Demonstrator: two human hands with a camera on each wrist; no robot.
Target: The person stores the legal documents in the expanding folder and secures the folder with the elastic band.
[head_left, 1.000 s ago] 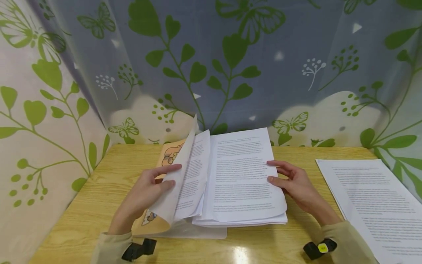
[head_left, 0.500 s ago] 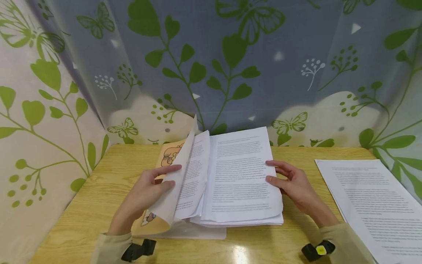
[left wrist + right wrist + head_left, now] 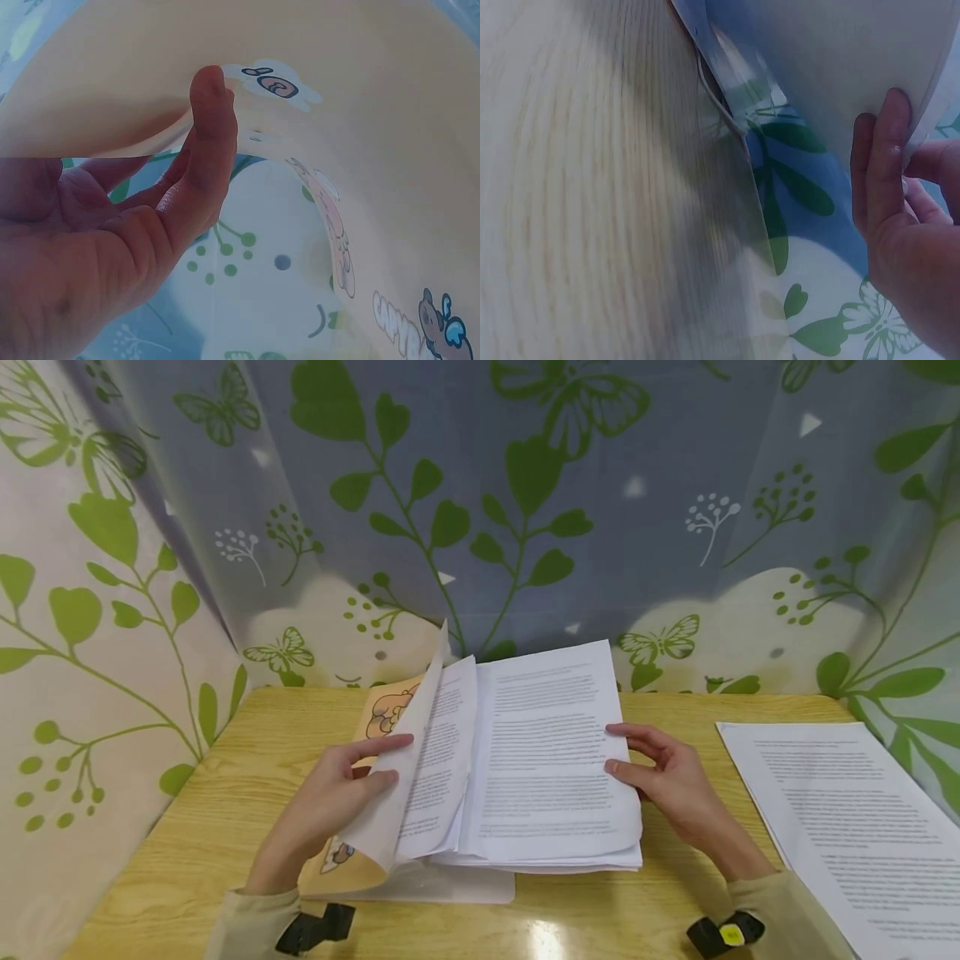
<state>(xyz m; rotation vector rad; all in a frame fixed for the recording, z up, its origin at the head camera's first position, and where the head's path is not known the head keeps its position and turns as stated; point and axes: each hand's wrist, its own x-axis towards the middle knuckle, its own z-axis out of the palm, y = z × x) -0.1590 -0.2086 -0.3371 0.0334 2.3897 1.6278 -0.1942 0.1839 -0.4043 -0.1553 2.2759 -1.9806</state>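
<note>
In the head view my left hand (image 3: 326,806) pinches the edge of a folder's bent-back cover (image 3: 382,827). White shows on the cover's near face, orange with cartoon animals on the other. The left wrist view shows that printed side of the cover (image 3: 375,150) arching over the fingers. My right hand (image 3: 678,785) grips the right edge of a stack of printed sheets (image 3: 551,760), thumb on top and fingers behind; the right wrist view has the stack's blank underside (image 3: 840,60). Between them, more printed sheets (image 3: 438,743) lean against the cover's inside.
A separate pile of printed sheets (image 3: 847,810) lies on the wooden table (image 3: 585,918) at the right. The folder's clear lower edge (image 3: 480,888) shows below the stack. A curtain (image 3: 450,485) with leaves and butterflies hangs behind and at both sides.
The gripped stack has shifted slightly left, and its top edge has risen a little, with my right hand moving slightly left. My left hand and the cover stay put.
</note>
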